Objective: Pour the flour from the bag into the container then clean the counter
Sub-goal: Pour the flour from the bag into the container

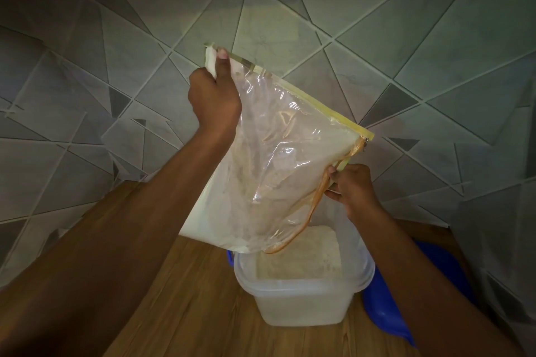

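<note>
Left hand (213,101), high above the container (301,307), grips the zip bag (261,171) by its raised corner. The bag tilts, mouth just over the container, flour (304,258) piled inside. Right hand (352,187) pinches the mouth's edge above the container; blue lid (385,313) just right of it.

Light: dim, a bit green.
Bright spot: on the wall (269,29) above the left hand (214,101).
Shine: small glints on the bag (278,159).
Edges: bent and dark.
</note>
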Demonstrator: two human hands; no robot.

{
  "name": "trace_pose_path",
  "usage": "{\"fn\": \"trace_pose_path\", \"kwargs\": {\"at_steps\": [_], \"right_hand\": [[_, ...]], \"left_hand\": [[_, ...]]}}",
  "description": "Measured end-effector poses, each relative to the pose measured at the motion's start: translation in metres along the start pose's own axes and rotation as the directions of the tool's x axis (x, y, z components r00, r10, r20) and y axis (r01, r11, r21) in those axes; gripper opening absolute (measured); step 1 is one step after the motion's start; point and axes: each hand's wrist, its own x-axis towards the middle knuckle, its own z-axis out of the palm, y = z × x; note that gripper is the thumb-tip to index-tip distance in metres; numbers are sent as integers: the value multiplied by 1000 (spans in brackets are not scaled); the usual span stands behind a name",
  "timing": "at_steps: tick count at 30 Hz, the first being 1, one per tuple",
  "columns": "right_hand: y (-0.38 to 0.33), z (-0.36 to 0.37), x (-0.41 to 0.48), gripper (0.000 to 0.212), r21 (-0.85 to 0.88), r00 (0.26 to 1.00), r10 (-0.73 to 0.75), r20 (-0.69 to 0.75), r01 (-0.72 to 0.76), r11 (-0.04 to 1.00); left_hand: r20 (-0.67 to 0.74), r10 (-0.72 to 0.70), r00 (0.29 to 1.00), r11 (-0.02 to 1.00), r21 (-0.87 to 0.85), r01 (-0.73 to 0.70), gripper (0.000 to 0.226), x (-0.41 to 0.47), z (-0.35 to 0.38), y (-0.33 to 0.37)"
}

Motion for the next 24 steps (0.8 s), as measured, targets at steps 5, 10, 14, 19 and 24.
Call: {"fn": "trace_pose_path", "kwargs": {"at_steps": [5, 10, 14, 19, 24], "right_hand": [[9, -6, 5, 13, -73, 998, -57, -37, 54, 996], [19, -12, 8, 10, -123, 995, -100, -19, 97, 988], [19, -16, 9, 11, -125, 996, -90, -10, 88, 988], [20, -19, 3, 8, -221, 986, -167, -16, 160, 962], [26, -23, -8, 12, -377, 950, -313, -19, 283, 882]], "left_hand": [[16, 7, 1000, 1000, 15, -7, 36, -4, 8, 3], [26, 16, 1000, 999, 42, -17, 38, -8, 15, 5], [35, 28, 999, 998, 61, -30, 38, -11, 17, 6], [50, 55, 997, 994, 88, -59, 38, -15, 21, 5], [77, 100, 992, 987, 120, -108, 42, -24, 29, 4]]}}
